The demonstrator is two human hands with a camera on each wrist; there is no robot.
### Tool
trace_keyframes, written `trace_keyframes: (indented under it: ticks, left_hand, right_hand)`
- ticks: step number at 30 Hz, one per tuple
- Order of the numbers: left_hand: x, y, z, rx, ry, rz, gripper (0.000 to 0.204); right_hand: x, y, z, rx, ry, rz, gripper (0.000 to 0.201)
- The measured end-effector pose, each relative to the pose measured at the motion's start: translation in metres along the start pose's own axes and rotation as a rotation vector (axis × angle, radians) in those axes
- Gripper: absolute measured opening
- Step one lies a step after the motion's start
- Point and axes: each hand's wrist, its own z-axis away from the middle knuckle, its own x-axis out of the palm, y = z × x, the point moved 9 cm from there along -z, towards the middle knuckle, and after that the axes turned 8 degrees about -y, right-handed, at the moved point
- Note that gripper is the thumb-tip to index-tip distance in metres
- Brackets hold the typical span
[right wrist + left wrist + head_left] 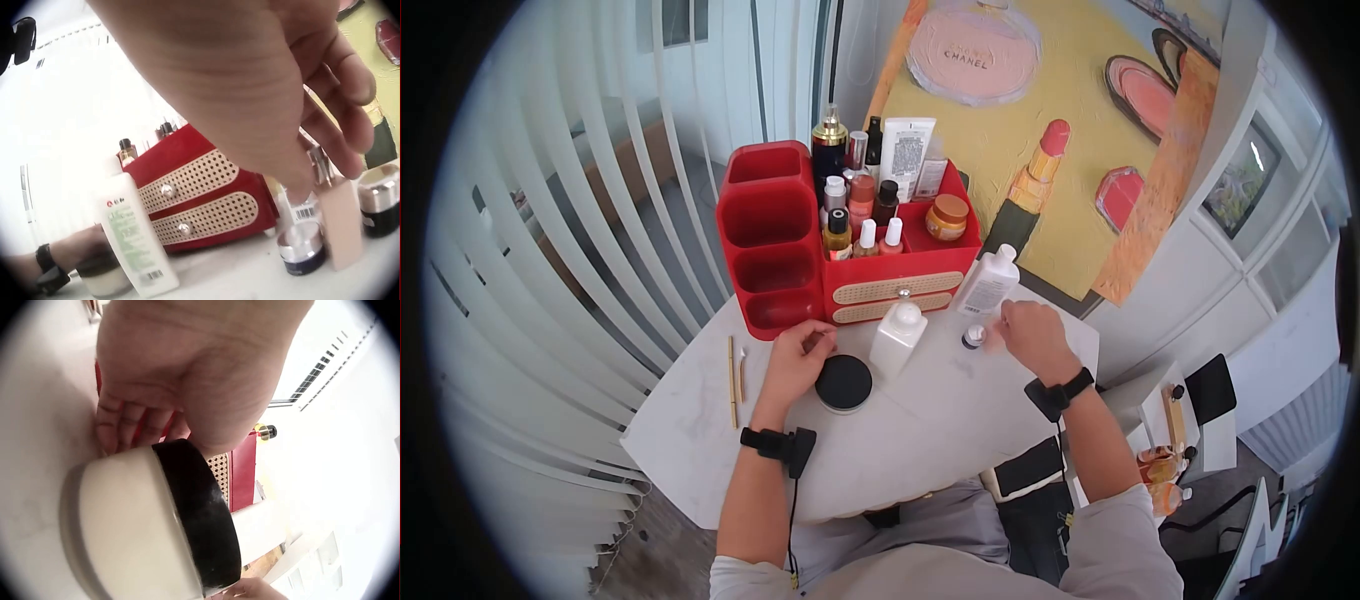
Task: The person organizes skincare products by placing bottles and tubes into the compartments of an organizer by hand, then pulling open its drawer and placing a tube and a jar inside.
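Observation:
My left hand rests on the table beside a cream jar with a black lid, its fingers loosely bent and holding nothing. In the left wrist view the jar's pale side stands in front of those fingers. At the right, my right hand reaches down at a pale pink bottle with a silver cap, thumb and fingers on either side of the cap. Beside that bottle sit a small silver-lidded jar and a dark jar with a silver lid. A white bottle stands behind the right hand.
A red organizer holding several bottles, tubes and jars stands at the back, with red compartments on its left. A white pump-shaped bottle stands mid-table. Thin sticks lie at the left. A painting leans behind.

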Motion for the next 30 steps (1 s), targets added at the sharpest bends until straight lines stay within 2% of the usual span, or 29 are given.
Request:
trace_keyframes:
  ticks: [1, 3, 4, 6, 9, 12, 15, 18, 20, 21, 24, 26, 27, 29, 30]
  left_hand:
    - [-0.001, -0.001, 0.000, -0.007, 0.002, 0.007, 0.017]
    - [-0.001, -0.004, 0.000, -0.009, 0.010, 0.016, 0.016]
    - [0.000, -0.006, -0.002, -0.002, -0.003, 0.005, 0.017]
    - [0.001, -0.005, -0.002, -0.002, -0.008, -0.001, 0.017]
    - [0.004, 0.003, 0.001, 0.002, -0.037, -0.011, 0.017]
    - [0.003, 0.001, 0.000, -0.009, -0.047, -0.011, 0.018]
    - [0.003, 0.001, 0.000, -0.012, -0.045, -0.011, 0.017]
    - [0.004, 0.000, 0.000, -0.017, -0.063, 0.001, 0.018]
    - [0.004, 0.001, 0.000, -0.011, -0.056, 0.017, 0.018]
    - [0.005, 0.001, 0.000, -0.014, -0.061, 0.018, 0.018]
    - [0.003, 0.000, 0.000, -0.021, -0.058, -0.004, 0.018]
    - [0.003, 0.002, 0.000, -0.004, -0.058, -0.006, 0.018]
    - [0.004, 0.002, 0.001, -0.013, -0.072, -0.003, 0.018]
    - [0.005, 0.003, 0.000, -0.038, -0.087, 0.008, 0.018]
    - [0.005, 0.004, 0.000, -0.034, -0.087, 0.012, 0.018]
  right_hand:
    - [-0.004, 0.004, 0.000, -0.006, 0.008, 0.003, 0.023]
    - [-0.014, 0.008, 0.001, -0.106, -0.024, -0.216, 0.019]
    - [-0.030, 0.007, -0.001, -0.114, -0.018, -0.211, 0.019]
    - [-0.089, 0.004, -0.003, -0.147, 0.051, -0.372, 0.013]
    - [-0.170, 0.000, -0.024, -0.182, 0.269, -0.435, 0.013]
    - [-0.214, -0.012, -0.067, -0.174, 0.446, -0.471, 0.018]
    - [-0.197, -0.014, -0.130, -0.241, 0.472, -0.543, 0.022]
    - [-0.177, -0.026, -0.173, -0.260, 0.404, -0.441, 0.026]
    - [-0.154, -0.036, -0.196, -0.228, 0.249, -0.227, 0.028]
    - [-0.146, -0.034, -0.202, -0.224, 0.246, -0.227, 0.028]
    - [-0.124, -0.036, -0.205, -0.221, 0.187, -0.139, 0.029]
    - [-0.138, -0.038, -0.186, -0.161, 0.275, -0.126, 0.032]
    - [-0.136, -0.037, -0.179, -0.150, 0.262, -0.128, 0.032]
    - [-0.152, -0.021, -0.158, -0.027, 0.467, -0.167, 0.032]
    - [-0.152, -0.016, -0.147, -0.019, 0.460, -0.162, 0.032]
